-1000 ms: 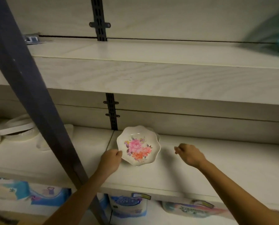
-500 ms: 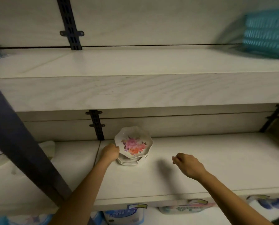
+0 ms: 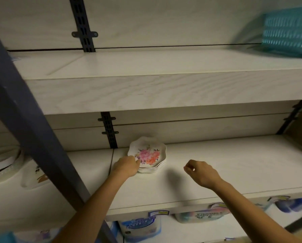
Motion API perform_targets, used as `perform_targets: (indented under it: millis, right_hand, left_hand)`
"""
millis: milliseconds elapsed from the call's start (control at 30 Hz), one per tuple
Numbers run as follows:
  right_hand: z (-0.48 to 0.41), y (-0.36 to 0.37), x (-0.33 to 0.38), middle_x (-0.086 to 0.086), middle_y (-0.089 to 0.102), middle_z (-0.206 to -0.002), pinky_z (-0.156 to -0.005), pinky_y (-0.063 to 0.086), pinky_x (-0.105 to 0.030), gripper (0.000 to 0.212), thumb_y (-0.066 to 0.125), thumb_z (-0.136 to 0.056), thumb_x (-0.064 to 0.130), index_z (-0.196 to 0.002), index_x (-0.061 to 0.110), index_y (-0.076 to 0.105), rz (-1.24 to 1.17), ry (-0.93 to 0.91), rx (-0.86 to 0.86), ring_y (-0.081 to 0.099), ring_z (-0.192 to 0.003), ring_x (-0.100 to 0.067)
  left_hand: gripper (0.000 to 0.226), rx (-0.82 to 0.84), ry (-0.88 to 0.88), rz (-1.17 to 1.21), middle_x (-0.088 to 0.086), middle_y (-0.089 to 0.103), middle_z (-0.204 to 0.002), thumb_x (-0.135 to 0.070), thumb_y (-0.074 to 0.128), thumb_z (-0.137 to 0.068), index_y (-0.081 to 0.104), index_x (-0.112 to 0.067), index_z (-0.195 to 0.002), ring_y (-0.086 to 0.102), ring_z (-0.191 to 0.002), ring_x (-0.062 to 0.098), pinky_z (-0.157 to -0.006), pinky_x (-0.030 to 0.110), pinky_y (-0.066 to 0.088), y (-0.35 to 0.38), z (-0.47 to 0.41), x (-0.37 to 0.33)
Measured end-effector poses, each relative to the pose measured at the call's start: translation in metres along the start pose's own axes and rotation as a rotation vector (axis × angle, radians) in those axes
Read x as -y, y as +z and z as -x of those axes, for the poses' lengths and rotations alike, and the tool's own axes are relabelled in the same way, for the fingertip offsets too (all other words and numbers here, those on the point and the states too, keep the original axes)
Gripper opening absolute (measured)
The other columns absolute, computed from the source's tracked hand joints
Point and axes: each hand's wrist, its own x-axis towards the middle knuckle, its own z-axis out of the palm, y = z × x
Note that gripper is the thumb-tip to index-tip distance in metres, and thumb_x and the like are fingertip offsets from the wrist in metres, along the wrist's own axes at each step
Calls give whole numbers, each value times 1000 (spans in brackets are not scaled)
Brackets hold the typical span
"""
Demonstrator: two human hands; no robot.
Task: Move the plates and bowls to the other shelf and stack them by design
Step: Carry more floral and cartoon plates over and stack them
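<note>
Left hand (image 3: pixel 127 166) grips the floral plate stack (image 3: pixel 151 155) just ahead; right hand (image 3: pixel 202 173) hovers rightward, loosely curled, empty

Dim, warm light; soft shadows; blurred, wide-angle-bent edges.

A pale shelf (image 3: pixel 234 163) carries a plate stack (image 3: pixel 151 155) just right of the rail (image 3: pixel 110 130); other plates (image 3: pixel 2 165) lie far left of it.
</note>
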Motion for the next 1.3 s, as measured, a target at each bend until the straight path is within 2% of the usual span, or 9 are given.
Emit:
perform_targets:
  millis: [100, 233, 500, 600, 733, 900, 1000, 1167, 1300]
  right_hand:
    - [9, 5, 11, -1, 65, -118, -76, 44, -28, 32, 40, -95, 37, -113, 19, 60, 10, -37, -31, 61, -101, -23]
    - [23, 6, 24, 1, 65, -118, -73, 41, -27, 30, 41, -95, 35, -112, 21, 61, 26, -82, -66, 61, -101, -23]
    - [72, 11, 46, 4, 64, -118, -85, 52, -36, 28, 43, -94, 38, -113, 25, 59, 72, -193, -69, 61, -103, -22]
    - [97, 17, 54, 5, 62, -120, -84, 51, -35, 30, 42, -94, 38, -116, 26, 57, 111, -249, -67, 60, -104, -21]
    - [128, 31, 72, 5, 61, -123, -83, 49, -33, 30, 43, -94, 39, -118, 27, 56, 136, -340, -64, 59, -107, -19]
    - [156, 52, 108, 5, 60, -124, -84, 51, -33, 30, 44, -94, 38, -120, 26, 55, 130, -425, -8, 60, -107, -18]
    - [165, 66, 132, 5, 61, -123, -86, 53, -36, 29, 44, -94, 39, -118, 27, 56, 134, -475, 11, 60, -105, -18]
    - [174, 88, 178, 3, 62, -120, -88, 52, -35, 28, 44, -94, 37, -116, 24, 57, 104, -553, 63, 60, -103, -18]
    - [170, 105, 222, -1, 63, -118, -87, 51, -37, 28, 45, -93, 36, -113, 22, 59, 104, -600, 81, 60, -104, -21]
  left_hand:
    - [46, -35, 130, -76, 16, 62, -116, -39, 31, -98, 57, -4, -111, 57, -107, 32, -86, 37, 47, -2, 15, 4]
    - [36, -117, 257, -9, 11, 66, -106, -36, 38, -96, 59, -8, -102, 60, -98, 29, -81, 39, 49, -6, 43, 12]
    - [33, -157, 341, 64, 6, 66, -105, -37, 42, -94, 62, -11, -99, 60, -94, 24, -79, 37, 47, -10, 120, 38]
    - [32, -133, 333, 85, 2, 65, -104, -39, 43, -94, 62, -13, -99, 61, -91, 21, -80, 36, 48, -10, 160, 52]
    - [25, -126, 305, 108, -2, 59, -90, -38, 45, -94, 59, -18, -93, 60, -85, 16, -80, 32, 50, -6, 210, 83]
    - [18, -179, 203, 56, 3, 62, -93, -37, 45, -94, 49, -24, -82, 57, -86, 16, -70, 24, 36, 0, 239, 137]
    - [21, -214, 146, 55, 5, 65, -96, -35, 45, -94, 56, -18, -87, 59, -89, 19, -72, 27, 40, -3, 250, 167]
    - [29, -271, 85, 66, -1, 55, -82, -35, 46, -93, 62, -11, -94, 60, -90, 23, -82, 37, 49, -13, 258, 217]
    - [28, -275, 18, 47, 1, 60, -89, -37, 45, -93, 60, -14, -93, 60, -92, 22, -79, 33, 46, -20, 248, 267]
